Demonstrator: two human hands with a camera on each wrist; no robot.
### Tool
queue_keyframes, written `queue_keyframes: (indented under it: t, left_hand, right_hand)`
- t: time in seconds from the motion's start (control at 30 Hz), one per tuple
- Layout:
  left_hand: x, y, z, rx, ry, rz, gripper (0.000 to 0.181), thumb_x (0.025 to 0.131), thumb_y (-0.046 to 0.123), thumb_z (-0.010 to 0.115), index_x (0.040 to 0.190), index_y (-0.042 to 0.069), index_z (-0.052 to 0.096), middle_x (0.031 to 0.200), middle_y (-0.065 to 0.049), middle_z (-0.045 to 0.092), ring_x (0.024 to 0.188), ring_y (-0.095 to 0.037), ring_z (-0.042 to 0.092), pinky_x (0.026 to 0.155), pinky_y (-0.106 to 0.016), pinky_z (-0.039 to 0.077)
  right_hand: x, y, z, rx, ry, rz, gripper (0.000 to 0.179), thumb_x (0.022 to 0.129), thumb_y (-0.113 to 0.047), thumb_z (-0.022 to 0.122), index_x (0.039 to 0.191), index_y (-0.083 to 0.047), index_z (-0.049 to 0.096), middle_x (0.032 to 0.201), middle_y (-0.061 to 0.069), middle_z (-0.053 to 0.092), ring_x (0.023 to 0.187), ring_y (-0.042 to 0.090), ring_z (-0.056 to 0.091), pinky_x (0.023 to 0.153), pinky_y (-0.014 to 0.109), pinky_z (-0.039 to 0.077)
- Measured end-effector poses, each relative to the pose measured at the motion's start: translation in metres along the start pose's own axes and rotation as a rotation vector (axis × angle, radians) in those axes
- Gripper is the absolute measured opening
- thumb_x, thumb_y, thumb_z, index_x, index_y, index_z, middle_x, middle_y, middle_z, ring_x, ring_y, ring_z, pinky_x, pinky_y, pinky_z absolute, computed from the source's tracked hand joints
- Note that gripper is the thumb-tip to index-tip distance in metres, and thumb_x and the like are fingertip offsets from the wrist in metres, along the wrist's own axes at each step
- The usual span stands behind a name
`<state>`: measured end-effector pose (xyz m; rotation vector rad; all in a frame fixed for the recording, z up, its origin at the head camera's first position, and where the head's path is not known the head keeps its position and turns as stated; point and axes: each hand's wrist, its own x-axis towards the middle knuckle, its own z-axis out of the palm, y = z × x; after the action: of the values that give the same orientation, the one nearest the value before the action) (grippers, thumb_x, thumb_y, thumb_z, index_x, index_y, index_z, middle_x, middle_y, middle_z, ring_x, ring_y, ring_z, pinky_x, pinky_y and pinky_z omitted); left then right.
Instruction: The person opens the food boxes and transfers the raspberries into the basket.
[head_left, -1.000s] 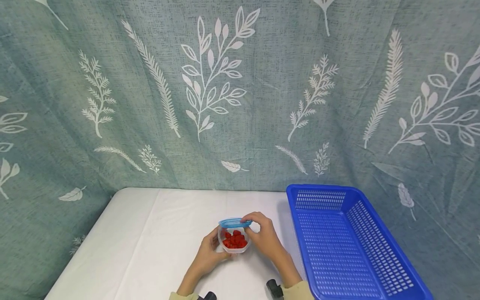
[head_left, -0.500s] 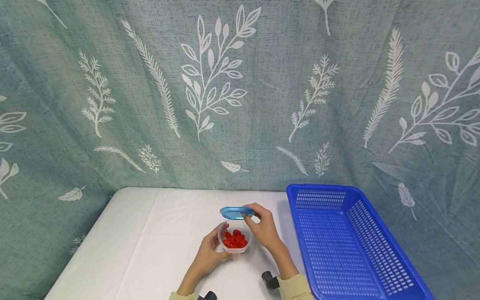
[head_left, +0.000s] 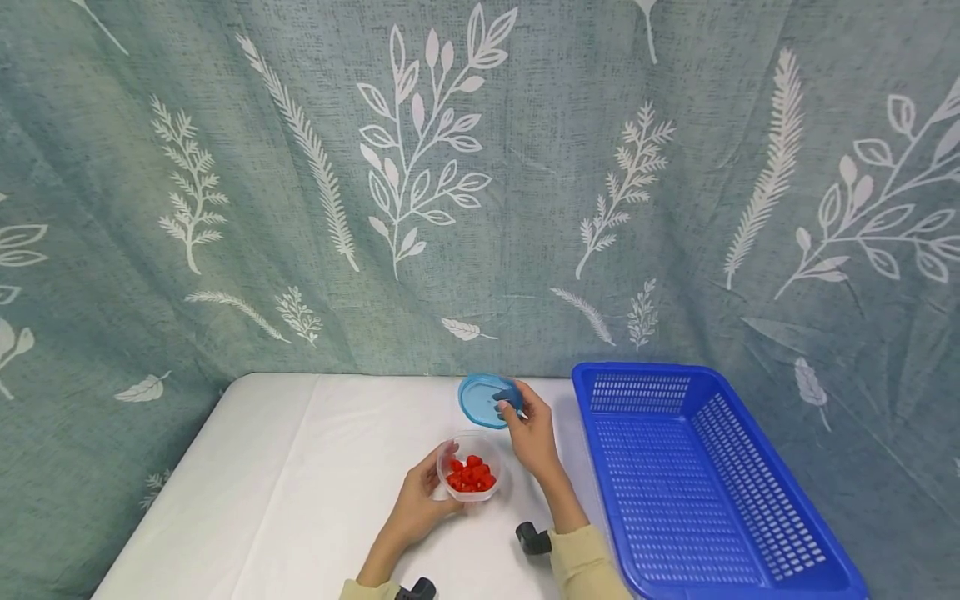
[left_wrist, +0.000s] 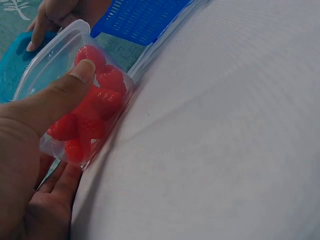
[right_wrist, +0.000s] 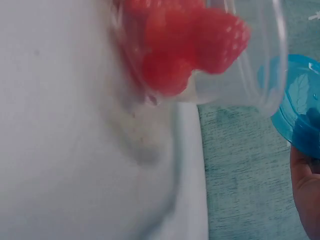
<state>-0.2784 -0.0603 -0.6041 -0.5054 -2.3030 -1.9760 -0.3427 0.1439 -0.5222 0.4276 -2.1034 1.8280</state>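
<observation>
My left hand (head_left: 416,504) grips a small clear plastic container (head_left: 489,447) on the white table, fingers on its far side and thumb on its near side. Several bumpy red berries (head_left: 470,477) lie inside; pale dots show on one berry (right_wrist: 222,41) in the right wrist view. The container's top is uncovered. Beyond it, my right hand (head_left: 536,429) pinches a translucent blue lid (head_left: 477,402) by its right edge, held up apart from the container. Through the lid (right_wrist: 300,100), the fingertips behind it show darkly in the right wrist view.
A large blue plastic basket (head_left: 675,500) with perforated walls stands to the right of my right arm. The white-covered table (head_left: 322,467) extends left of the container. A green curtain (head_left: 525,225) with white leaf prints hangs behind the table.
My right hand has lifted the blue lid off the container and moved it up and away to the far side, tilting it. My left hand stays on the container.
</observation>
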Motion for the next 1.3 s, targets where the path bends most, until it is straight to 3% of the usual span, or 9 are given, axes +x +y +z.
queue_keyframes:
  t: [0.2,0.37,0.47,0.53,0.67,0.83,1.3]
  left_hand:
    - [0.000,0.000,-0.001,0.007,-0.006,0.012,0.090,0.075,0.005,0.087,0.152,0.000,0.042,0.151,-0.018,0.052,0.144,-0.037,0.044,0.118,-0.052,0.035]
    - [0.000,0.001,-0.001,-0.005,-0.009,-0.008,0.091,0.075,0.005,0.087,0.153,0.003,0.042,0.152,-0.015,0.051,0.146,-0.032,0.043,0.119,-0.048,0.034]
    - [0.001,0.003,-0.001,-0.016,-0.009,-0.012,0.091,0.075,0.006,0.087,0.154,0.004,0.041,0.153,-0.015,0.051,0.146,-0.032,0.042,0.120,-0.047,0.032]
    - [0.000,0.004,-0.002,-0.020,-0.011,-0.018,0.091,0.076,0.007,0.087,0.154,0.004,0.041,0.153,-0.015,0.050,0.146,-0.031,0.042,0.121,-0.046,0.032]
    - [0.000,0.003,-0.002,-0.032,-0.010,-0.034,0.091,0.075,0.005,0.087,0.154,0.004,0.042,0.153,-0.014,0.050,0.147,-0.030,0.041,0.121,-0.045,0.031]
    - [-0.001,0.001,-0.001,-0.022,-0.013,-0.035,0.090,0.075,0.006,0.087,0.154,0.008,0.043,0.153,-0.011,0.051,0.148,-0.030,0.040,0.121,-0.046,0.032]
    - [-0.001,0.001,-0.001,-0.022,-0.010,-0.047,0.090,0.075,0.005,0.086,0.154,0.013,0.043,0.152,-0.009,0.052,0.147,-0.029,0.041,0.122,-0.045,0.031]
  right_hand:
    - [0.006,0.021,-0.002,-0.007,0.099,0.105,0.047,0.098,0.000,0.064,0.142,0.007,0.053,0.121,0.027,0.069,0.103,0.029,0.070,0.079,0.022,0.061]
    - [0.012,0.031,0.000,0.011,0.120,0.189,0.040,0.098,-0.001,0.064,0.137,0.006,0.058,0.116,0.026,0.071,0.092,0.016,0.071,0.076,0.018,0.060]
    - [0.016,0.037,0.001,0.024,0.097,0.218,0.035,0.099,-0.002,0.062,0.133,0.006,0.060,0.114,0.027,0.071,0.088,0.015,0.070,0.075,0.018,0.059]
    - [0.017,0.031,0.000,0.023,0.071,0.245,0.035,0.099,-0.001,0.061,0.133,0.008,0.059,0.115,0.028,0.070,0.091,0.023,0.071,0.079,0.026,0.061]
    - [0.023,0.043,0.000,-0.002,0.038,0.276,0.035,0.100,-0.003,0.061,0.134,0.008,0.059,0.117,0.029,0.069,0.097,0.030,0.071,0.082,0.032,0.061]
    - [0.032,0.066,0.001,-0.034,0.035,0.319,0.035,0.099,-0.003,0.062,0.133,0.007,0.060,0.119,0.028,0.069,0.096,0.023,0.070,0.082,0.029,0.060]
    - [0.040,0.081,0.002,-0.127,-0.014,0.391,0.037,0.099,-0.005,0.061,0.133,0.010,0.058,0.123,0.028,0.068,0.114,0.031,0.066,0.095,0.039,0.058]
